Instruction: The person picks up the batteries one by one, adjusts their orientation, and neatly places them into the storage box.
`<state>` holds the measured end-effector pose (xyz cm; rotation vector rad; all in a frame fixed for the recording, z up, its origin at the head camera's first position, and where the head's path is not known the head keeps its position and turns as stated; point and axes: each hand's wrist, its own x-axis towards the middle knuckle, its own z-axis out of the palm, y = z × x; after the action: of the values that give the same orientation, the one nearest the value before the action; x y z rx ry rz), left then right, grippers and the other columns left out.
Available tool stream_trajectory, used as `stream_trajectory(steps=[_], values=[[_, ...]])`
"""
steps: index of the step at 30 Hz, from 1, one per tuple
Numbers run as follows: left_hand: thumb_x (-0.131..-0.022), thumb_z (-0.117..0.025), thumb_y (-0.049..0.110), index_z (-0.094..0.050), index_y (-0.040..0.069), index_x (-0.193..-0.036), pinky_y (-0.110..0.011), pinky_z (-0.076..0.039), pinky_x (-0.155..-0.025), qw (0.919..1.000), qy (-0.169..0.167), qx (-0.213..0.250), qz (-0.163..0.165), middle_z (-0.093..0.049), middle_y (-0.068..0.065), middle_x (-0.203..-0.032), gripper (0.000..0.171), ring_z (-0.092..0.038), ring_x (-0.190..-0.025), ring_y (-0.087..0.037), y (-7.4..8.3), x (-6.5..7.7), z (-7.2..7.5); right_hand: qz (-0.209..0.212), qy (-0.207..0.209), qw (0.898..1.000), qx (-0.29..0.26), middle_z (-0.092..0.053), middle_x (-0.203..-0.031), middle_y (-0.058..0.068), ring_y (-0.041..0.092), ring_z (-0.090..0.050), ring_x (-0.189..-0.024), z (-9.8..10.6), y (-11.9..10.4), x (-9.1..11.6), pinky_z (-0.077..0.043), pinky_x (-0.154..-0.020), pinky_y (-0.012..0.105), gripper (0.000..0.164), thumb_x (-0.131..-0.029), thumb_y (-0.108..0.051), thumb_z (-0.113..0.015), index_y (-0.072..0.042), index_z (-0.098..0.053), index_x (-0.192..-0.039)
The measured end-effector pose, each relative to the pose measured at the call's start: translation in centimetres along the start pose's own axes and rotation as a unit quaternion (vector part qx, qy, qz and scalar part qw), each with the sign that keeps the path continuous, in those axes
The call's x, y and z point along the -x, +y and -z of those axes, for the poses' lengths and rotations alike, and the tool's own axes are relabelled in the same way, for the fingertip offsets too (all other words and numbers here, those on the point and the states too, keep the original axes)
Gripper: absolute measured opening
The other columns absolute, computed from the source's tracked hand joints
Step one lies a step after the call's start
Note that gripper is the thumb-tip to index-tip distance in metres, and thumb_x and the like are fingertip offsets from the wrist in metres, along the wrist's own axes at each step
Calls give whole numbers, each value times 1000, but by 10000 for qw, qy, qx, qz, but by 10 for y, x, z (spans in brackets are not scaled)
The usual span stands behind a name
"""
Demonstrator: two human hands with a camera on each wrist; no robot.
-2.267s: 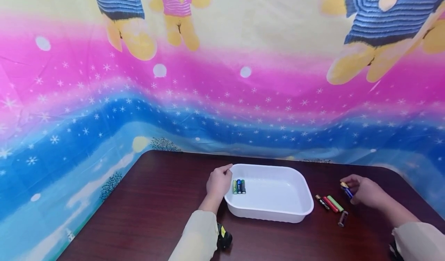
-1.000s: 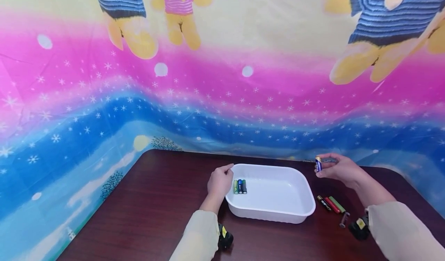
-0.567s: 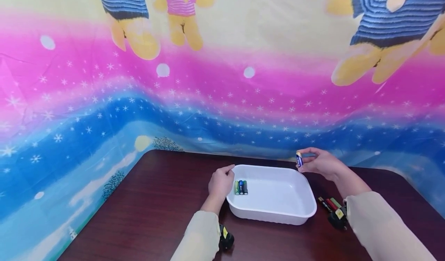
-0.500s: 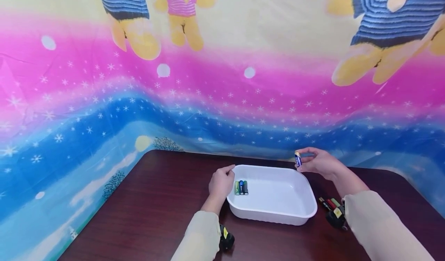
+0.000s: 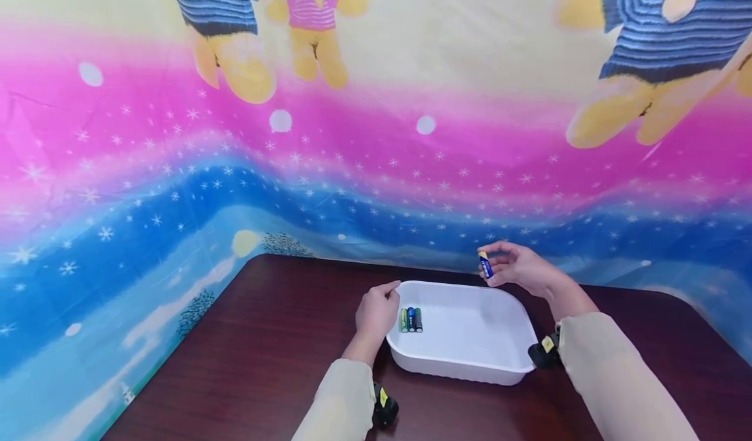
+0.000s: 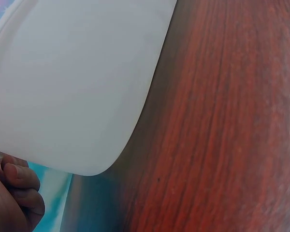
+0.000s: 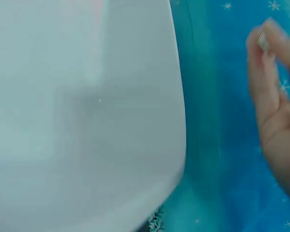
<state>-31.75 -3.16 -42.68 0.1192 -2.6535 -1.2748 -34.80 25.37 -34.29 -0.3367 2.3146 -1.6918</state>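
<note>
My left hand (image 5: pixel 376 310) grips the left rim of a white plastic tray (image 5: pixel 458 368), its fingers curled in the left wrist view. Three batteries (image 5: pixel 411 320), one light green, one blue and one dark, lie side by side against the left part of the tray's floor. Over the tray's far edge, my right hand (image 5: pixel 523 271) pinches a blue battery (image 5: pixel 485 265) with a gold end between thumb and fingertips, tilted nearly upright. Only a small end of that battery (image 7: pixel 262 41) shows in the right wrist view, where the hand is blurred.
The tray stands on a dark reddish-brown wooden table (image 5: pixel 282 336). Behind it hangs a printed cloth (image 5: pixel 352 167) with bears and snowflakes. Black wrist cameras (image 5: pixel 385 405) hang below both sleeves; the right one overlaps the tray's right corner in the head view.
My right hand has lifted the blue-and-gold battery from the table's right side and carried it left over the tray's far edge. My right sleeve now hides the loose batteries. The left hand keeps its grip.
</note>
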Motion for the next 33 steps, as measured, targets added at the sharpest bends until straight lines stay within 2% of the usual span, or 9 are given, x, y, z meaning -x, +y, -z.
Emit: stream_trajectory(steps=[4,8,15,18,24,33], values=[[-92,-51,23,-65,27,-119,-41,-48,-74,10000,37,-29,1,-64,1,-115,31,-61,-101,-21,0,0,-1,324,-348,9987,-179,-54,-109,22,30,-60,-97,-3,3,-7,-49,-83,42,75,-69,9,-74,6,-35,-133],[-92,-51,23,-66,27,-119,-40,-48,-72,10000,50,-22,-25,-65,0,-114,31,-61,-100,-21,0,1,-2,466,-613,9968,-190,-57,-105,18,27,-61,-94,-5,7,-12,-50,-81,41,69,-70,11,-72,7,-37,-130],[-91,-52,22,-67,26,-117,-35,-46,-64,9999,103,12,-88,-66,-1,-111,30,-62,-94,-20,1,3,-2,539,-870,9947,-27,-56,-104,18,29,-59,-93,-9,11,-18,-51,-79,41,57,-71,14,-68,-2,-50,-122],[-91,-51,22,-67,25,-117,-37,-47,-66,9998,132,5,-124,-66,-2,-112,30,-62,-96,-21,2,2,-1,546,-898,9945,-15,-55,-104,18,29,-58,-92,-13,12,-21,-52,-78,41,55,-70,16,-68,-6,-53,-118],[-92,-51,22,-67,25,-117,-42,-48,-76,9999,122,-17,-114,-65,-1,-115,30,-61,-102,-22,3,2,-1,427,-1011,9940,31,-54,-101,19,29,-59,-91,-22,17,-25,-52,-76,41,56,-68,18,-68,-3,-54,-117],[-92,-52,23,-67,25,-117,-42,-49,-76,9999,136,-2,-66,-65,-1,-115,30,-61,-101,-21,3,3,-1,381,-1384,9883,522,-56,-99,20,29,-59,-91,-40,18,-29,-53,-73,40,55,-68,18,-69,4,-52,-118]])
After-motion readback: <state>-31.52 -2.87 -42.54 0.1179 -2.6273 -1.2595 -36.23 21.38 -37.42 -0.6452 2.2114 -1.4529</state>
